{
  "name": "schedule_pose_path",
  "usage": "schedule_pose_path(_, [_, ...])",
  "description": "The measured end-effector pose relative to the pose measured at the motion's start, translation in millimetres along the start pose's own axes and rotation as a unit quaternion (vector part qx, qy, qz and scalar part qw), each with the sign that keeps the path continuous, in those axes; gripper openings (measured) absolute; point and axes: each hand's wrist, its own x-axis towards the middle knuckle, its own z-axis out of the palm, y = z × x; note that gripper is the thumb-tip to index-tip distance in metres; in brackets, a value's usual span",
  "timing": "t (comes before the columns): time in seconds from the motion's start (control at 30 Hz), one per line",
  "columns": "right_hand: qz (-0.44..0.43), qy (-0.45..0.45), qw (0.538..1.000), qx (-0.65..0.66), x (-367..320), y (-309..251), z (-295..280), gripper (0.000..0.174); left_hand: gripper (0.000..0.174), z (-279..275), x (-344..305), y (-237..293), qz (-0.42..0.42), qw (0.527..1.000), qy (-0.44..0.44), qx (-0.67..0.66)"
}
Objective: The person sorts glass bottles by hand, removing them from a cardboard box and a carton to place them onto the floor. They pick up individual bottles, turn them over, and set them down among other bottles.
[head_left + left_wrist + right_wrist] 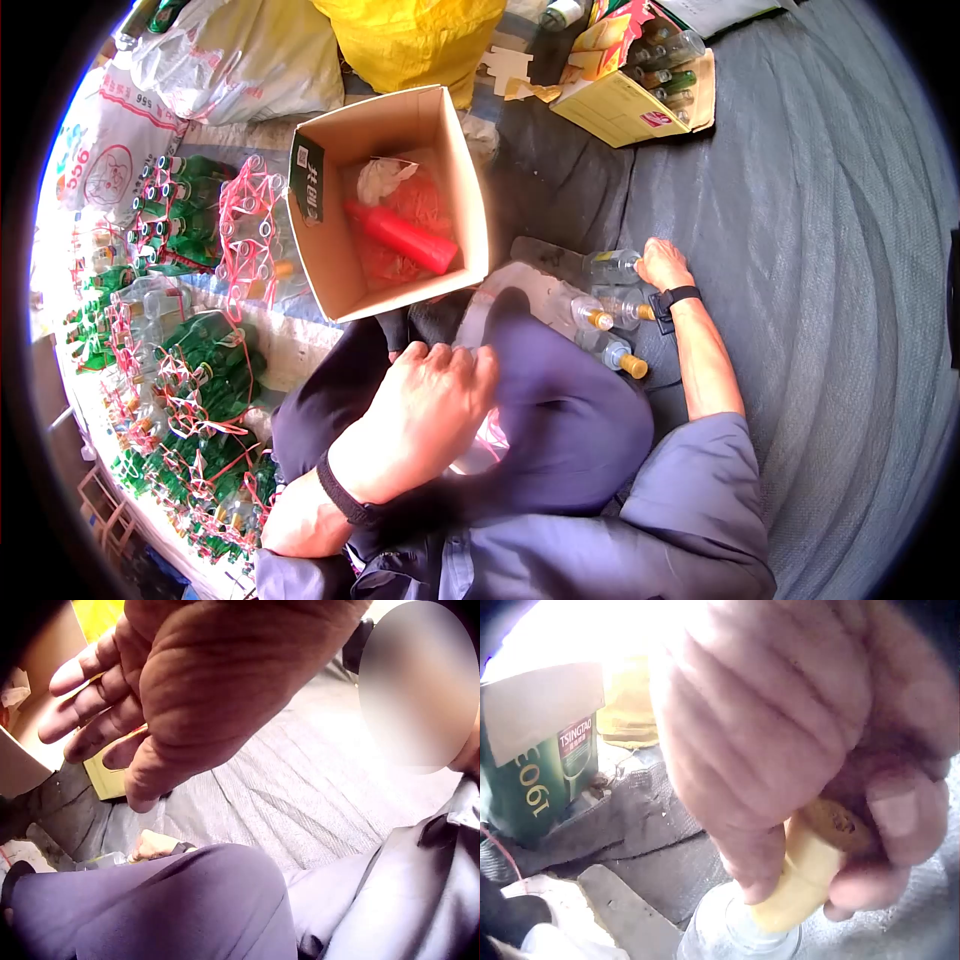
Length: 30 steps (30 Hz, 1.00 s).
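Note:
With thumb and fingers, my right hand (662,266) grips a clear glass bottle (610,266) by its yellow cap (802,877). That bottle lies on its side beside my knee in the head view. Three more clear bottles with yellow caps lie right next to it, one of them a glass bottle (608,350) nearest my leg. My left hand (425,405) hovers over my lap, its palm and loosely bent fingers bare of any object in the left wrist view (217,682). Below it, a clear item with pink string (487,445) shows partly, the rest hidden.
An open cardboard box (305,255) holding a red bottle-shaped object (410,240) stands ahead. Bundles of green bottles (190,210) tied with pink string crowd the left. A yellow carton (610,108) of bottles stands at the back, near a yellow sack (410,40).

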Motion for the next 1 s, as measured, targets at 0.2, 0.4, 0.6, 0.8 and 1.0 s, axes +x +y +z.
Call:
schedule_pose_path(0.2, [0.003, 0.014, 1.0, -0.019, -10.9, 17.0, 13.5, 0.023, 0.041, 1.4, 0.8, 1.5, 0.009, 1.0, 0.015, 0.006])
schedule_pose_path(0.4, [0.003, 0.011, 0.996, -0.086, -8.8, 18.9, 10.8, 0.025, 0.042, -3.1, 3.9, 2.0, 0.006, 1.0, -0.001, -0.014])
schedule_pose_path(0.6, [-0.006, 0.039, 0.996, -0.076, -1.2, 29.5, 9.3, 0.032, 0.041, -1.9, 6.8, 2.0, 0.01, 1.0, 0.007, -0.014])
schedule_pose_path(0.8, [-0.01, 0.019, 0.997, -0.08, 3.8, 34.5, 12.2, 0.03, 0.04, -2.2, 10.6, 3.2, 0.011, 1.0, -0.009, -0.012])
schedule_pose_path(1.0, [-0.063, 0.022, 0.996, -0.057, -4.9, 27.7, 12.4, 0.024, 0.04, -2.4, 10.9, 4.0, 0.015, 1.0, -0.008, -0.005])
